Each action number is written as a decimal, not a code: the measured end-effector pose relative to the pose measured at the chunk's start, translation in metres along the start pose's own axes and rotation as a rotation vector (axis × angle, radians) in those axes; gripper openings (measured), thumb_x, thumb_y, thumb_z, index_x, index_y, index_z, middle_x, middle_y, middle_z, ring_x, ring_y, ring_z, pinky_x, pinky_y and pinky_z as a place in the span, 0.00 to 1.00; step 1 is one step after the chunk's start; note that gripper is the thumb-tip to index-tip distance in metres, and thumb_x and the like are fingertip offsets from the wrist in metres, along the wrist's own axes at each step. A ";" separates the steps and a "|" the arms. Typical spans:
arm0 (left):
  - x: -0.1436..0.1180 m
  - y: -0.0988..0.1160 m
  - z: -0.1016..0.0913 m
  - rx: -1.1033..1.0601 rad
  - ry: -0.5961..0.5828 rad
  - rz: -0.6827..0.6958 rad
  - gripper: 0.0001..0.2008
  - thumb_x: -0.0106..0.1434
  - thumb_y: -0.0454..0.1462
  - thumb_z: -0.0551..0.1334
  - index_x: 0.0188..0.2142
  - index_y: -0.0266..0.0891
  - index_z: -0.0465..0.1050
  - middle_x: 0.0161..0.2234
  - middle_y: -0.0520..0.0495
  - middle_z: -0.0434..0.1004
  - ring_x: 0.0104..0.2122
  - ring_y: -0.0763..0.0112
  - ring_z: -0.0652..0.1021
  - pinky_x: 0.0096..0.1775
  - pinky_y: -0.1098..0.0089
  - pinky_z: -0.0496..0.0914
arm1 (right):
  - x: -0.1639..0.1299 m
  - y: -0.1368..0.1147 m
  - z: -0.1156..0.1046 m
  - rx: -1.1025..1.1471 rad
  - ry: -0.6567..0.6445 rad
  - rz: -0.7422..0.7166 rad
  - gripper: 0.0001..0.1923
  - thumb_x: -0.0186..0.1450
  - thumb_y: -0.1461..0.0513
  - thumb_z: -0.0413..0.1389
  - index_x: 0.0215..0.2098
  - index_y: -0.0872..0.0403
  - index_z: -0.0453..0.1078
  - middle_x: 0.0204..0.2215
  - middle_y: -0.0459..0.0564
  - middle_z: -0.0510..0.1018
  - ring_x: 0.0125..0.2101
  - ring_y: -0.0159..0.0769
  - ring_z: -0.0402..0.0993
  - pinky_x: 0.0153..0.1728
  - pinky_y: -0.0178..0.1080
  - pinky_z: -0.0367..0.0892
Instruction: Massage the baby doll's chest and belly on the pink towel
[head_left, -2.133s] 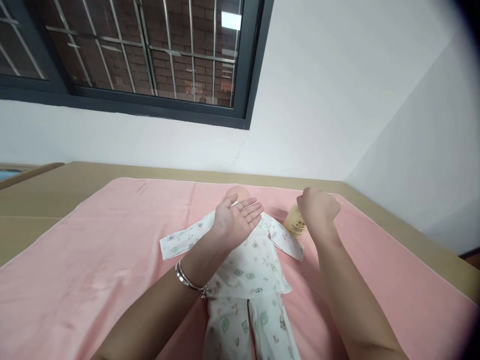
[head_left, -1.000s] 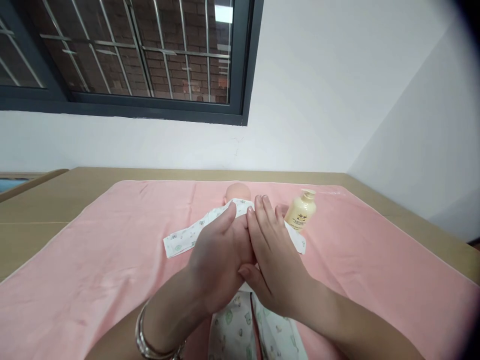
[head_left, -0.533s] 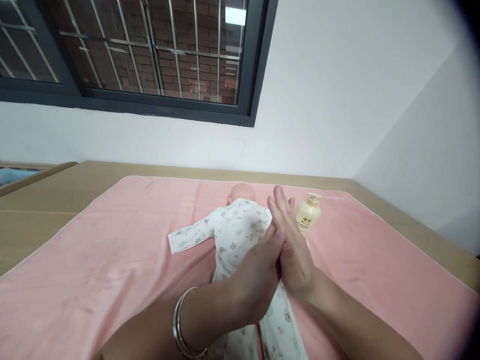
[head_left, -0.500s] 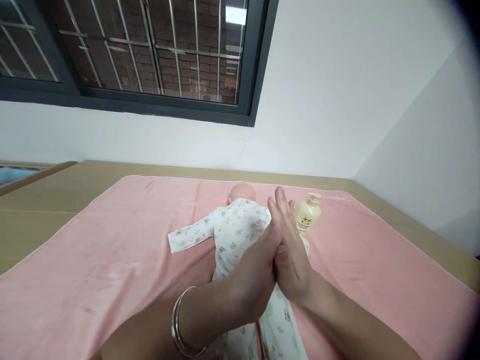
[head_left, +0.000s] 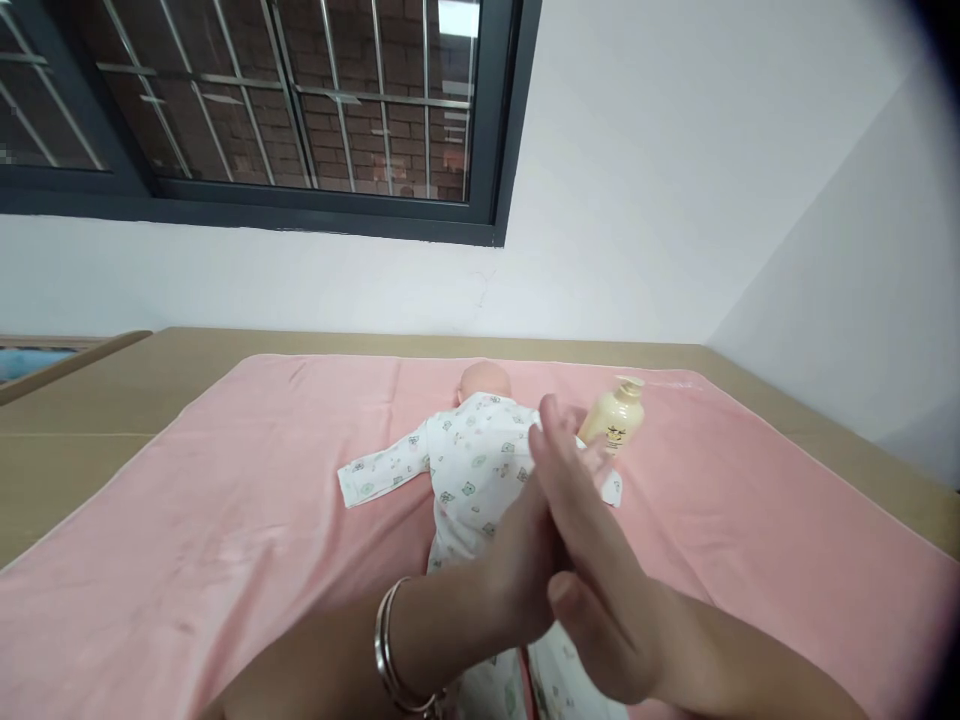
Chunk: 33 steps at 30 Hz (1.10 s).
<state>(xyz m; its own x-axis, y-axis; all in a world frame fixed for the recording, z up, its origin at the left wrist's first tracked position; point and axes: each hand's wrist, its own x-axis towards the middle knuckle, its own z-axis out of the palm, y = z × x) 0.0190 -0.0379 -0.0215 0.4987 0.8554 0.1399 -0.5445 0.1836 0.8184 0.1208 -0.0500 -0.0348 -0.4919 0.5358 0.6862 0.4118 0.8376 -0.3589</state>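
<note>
my left hand (head_left: 521, 575) and right hand (head_left: 604, 575) pressed palm to palm, both unclenched and flat, above white-clothed baby doll (head_left: 480, 475). doll lies on pink cloth (head_left: 262, 450) over wooden table (head_left: 90, 435); cream pump bottle (head_left: 616, 415) just beside it. silver bangles (head_left: 386, 640) on left wrist.

Left hand (head_left: 525, 570): earlier open upward, now turned sideways, partly covered.
Right hand (head_left: 600, 555): no longer at the bottle (head_left: 615, 415), now lies against the left hand.
Pump (head_left: 630, 384): uncovered now.
</note>
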 end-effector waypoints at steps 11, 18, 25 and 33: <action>-0.007 0.014 -0.001 -0.081 0.119 -0.091 0.20 0.67 0.46 0.50 0.50 0.40 0.72 0.46 0.43 0.78 0.59 0.56 0.67 0.60 0.52 0.59 | 0.017 0.032 0.015 -0.225 0.132 -0.015 0.35 0.70 0.45 0.31 0.69 0.54 0.33 0.68 0.54 0.46 0.66 0.56 0.37 0.60 0.69 0.26; -0.012 0.044 -0.006 -0.093 0.148 -0.149 0.26 0.65 0.54 0.48 0.50 0.41 0.72 0.50 0.42 0.75 0.60 0.56 0.67 0.61 0.54 0.60 | 0.007 0.008 0.018 -0.232 0.055 -0.109 0.40 0.69 0.46 0.39 0.68 0.63 0.35 0.67 0.64 0.47 0.66 0.59 0.36 0.62 0.67 0.37; 0.028 0.059 -0.048 0.046 0.353 0.294 0.25 0.68 0.50 0.46 0.57 0.40 0.63 0.58 0.40 0.69 0.61 0.61 0.66 0.62 0.57 0.56 | 0.010 0.005 0.020 -0.100 -0.079 -0.256 0.27 0.70 0.54 0.42 0.60 0.64 0.58 0.59 0.65 0.64 0.64 0.48 0.51 0.62 0.54 0.52; 0.089 -0.014 -0.135 0.502 0.667 0.331 0.18 0.66 0.44 0.52 0.50 0.39 0.69 0.55 0.41 0.72 0.58 0.62 0.69 0.60 0.58 0.59 | 0.018 0.096 0.071 -0.174 -0.017 0.165 0.21 0.67 0.63 0.45 0.56 0.57 0.67 0.56 0.57 0.71 0.59 0.41 0.62 0.60 0.48 0.57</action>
<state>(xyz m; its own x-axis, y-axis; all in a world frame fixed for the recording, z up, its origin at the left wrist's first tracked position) -0.0201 0.1013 -0.0963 -0.2121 0.9591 0.1876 -0.1538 -0.2223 0.9628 0.0976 0.0476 -0.1019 -0.4194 0.6667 0.6161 0.6131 0.7086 -0.3494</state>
